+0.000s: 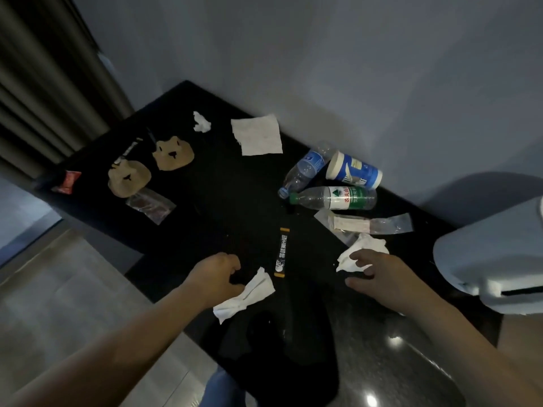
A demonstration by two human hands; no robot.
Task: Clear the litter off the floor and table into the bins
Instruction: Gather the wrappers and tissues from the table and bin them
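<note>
The black table (223,207) carries the litter. A folded tissue (246,292) at its near edge is gripped by the left hand (216,274), fingers curled round its upper end. A crumpled tissue (367,248) lies under the fingertips of the right hand (379,274), whose fingers are spread and loosely bent over it. Between the hands lies a black sachet (282,252). Just beyond the crumpled tissue are a clear wrapper (390,224), two bottles (335,198) and a tub (355,170) on their sides.
</note>
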